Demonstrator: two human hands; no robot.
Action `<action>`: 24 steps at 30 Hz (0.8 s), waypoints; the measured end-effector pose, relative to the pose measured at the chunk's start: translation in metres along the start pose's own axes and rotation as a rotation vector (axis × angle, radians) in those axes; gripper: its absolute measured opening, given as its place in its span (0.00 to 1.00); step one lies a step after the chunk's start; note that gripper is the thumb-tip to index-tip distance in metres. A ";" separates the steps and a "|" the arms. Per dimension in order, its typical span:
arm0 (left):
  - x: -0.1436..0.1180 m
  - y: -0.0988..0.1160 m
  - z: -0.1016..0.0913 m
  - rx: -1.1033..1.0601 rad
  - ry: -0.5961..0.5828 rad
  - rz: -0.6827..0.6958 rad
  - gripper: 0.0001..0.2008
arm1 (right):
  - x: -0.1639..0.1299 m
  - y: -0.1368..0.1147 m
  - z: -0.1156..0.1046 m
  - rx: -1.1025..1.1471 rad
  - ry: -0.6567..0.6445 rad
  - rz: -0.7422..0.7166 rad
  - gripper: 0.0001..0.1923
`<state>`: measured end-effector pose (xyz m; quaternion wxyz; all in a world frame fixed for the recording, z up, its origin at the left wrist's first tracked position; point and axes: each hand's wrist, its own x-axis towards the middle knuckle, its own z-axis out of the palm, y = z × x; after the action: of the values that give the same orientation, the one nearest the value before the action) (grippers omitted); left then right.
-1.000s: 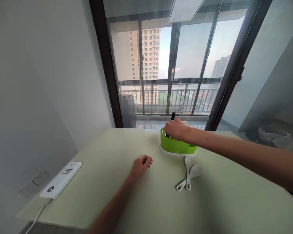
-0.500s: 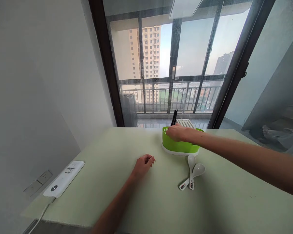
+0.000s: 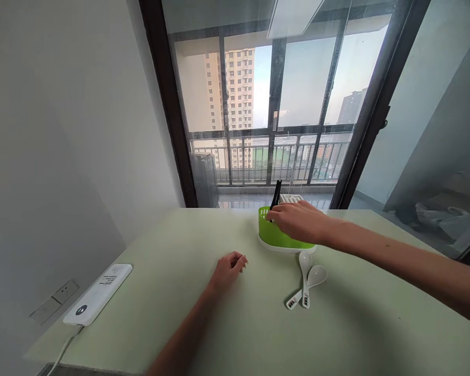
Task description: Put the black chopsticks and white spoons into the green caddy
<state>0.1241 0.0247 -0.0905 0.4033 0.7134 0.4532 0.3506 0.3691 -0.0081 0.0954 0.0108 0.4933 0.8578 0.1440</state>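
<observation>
My right hand [image 3: 297, 220] reaches over the front of a lime-green slotted cutlery holder [image 3: 276, 235] with a white base. Its fingers are slightly bent and apart, with the tips by the lower part of some black chopsticks [image 3: 275, 194]. The chopsticks stand tilted at the holder's left end; I see no firm grip on them. Two white spoons [image 3: 305, 261] [image 3: 317, 275] lie crossed on the table in front of the holder. My left hand [image 3: 229, 267] rests on the tabletop to their left, its fingers loosely curled in with nothing visible inside.
The pale green table [image 3: 172, 271] meets a white wall on the left. A white power strip [image 3: 100, 295] with a cable lies at the left edge. A white slatted piece [image 3: 291, 198] rises behind my right hand. Beyond the far edge are glass doors.
My right hand has drawn up and back from inside the holder, so more of the chopsticks shows. The chopsticks, spoons and left hand stay put; the view has shifted slightly.
</observation>
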 end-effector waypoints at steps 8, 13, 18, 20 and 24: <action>-0.002 0.001 0.001 0.046 0.013 0.017 0.19 | -0.077 0.002 0.075 0.502 0.242 0.196 0.17; -0.003 0.000 0.003 0.090 0.013 0.027 0.19 | -0.109 0.014 0.163 0.709 0.361 0.484 0.20; -0.003 0.005 0.002 0.127 0.019 0.026 0.19 | -0.122 0.019 0.196 0.985 0.337 0.544 0.23; -0.003 0.005 0.002 0.139 0.013 0.030 0.19 | -0.123 0.016 0.199 1.048 0.301 0.527 0.24; -0.002 0.005 0.003 0.189 0.014 0.063 0.18 | -0.125 0.008 0.201 1.054 0.291 0.519 0.25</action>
<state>0.1279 0.0207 -0.0881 0.3200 0.7597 0.4644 0.3238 0.4721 -0.0629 -0.1104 -0.3878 0.6007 0.6579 -0.2366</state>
